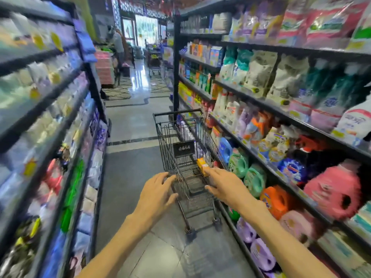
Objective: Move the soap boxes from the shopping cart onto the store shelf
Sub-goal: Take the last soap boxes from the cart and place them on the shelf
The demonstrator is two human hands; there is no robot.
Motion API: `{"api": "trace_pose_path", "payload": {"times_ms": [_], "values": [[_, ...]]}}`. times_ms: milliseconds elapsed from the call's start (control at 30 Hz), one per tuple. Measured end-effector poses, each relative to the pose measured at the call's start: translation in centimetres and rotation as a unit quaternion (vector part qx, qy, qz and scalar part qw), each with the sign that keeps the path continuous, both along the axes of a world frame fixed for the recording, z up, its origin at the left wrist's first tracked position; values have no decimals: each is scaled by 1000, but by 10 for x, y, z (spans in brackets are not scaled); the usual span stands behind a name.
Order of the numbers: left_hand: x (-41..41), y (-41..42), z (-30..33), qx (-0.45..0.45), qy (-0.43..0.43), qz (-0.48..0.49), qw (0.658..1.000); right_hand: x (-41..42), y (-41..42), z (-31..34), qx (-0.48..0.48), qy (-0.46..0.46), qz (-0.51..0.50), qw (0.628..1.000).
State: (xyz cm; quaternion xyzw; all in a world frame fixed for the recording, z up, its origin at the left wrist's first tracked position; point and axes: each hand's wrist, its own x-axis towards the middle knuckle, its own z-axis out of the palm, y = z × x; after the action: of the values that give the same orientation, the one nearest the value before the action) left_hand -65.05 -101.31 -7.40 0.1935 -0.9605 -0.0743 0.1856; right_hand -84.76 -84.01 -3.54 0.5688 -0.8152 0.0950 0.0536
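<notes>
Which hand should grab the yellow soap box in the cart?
Right. The right hand already has its fingertips at the yellow soap box; the left hand sits at the cart's near-left rim, farther off.

1. Bright, even light fills the aisle; daylight glares through the far doorway (146,29).
2. The glossy floor (138,81) mirrors it.
3. Shelves (46,109) at both edges smear and bow outward.

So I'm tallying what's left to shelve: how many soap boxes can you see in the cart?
1. A yellow-orange soap box lies in the shopping cart near its right side, just beyond the right hand. The hands and the blur may hide others.
</notes>
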Motion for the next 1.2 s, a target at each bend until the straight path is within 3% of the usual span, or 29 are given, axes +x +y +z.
{"api": "trace_pose_path", "payload": {"times_ms": [433,900,1200], "values": [[-37,-237,-6,20,-24,18,999,-48,-244,-14,23,-13,-12,1000],[-250,-455,-13,38,-45,-13,998,-245,-454,-24,51,-43,-61,996],[-417,-568,-27,5,-51,-148,988,-366,-523,-46,56,-51,-175,982]]}}
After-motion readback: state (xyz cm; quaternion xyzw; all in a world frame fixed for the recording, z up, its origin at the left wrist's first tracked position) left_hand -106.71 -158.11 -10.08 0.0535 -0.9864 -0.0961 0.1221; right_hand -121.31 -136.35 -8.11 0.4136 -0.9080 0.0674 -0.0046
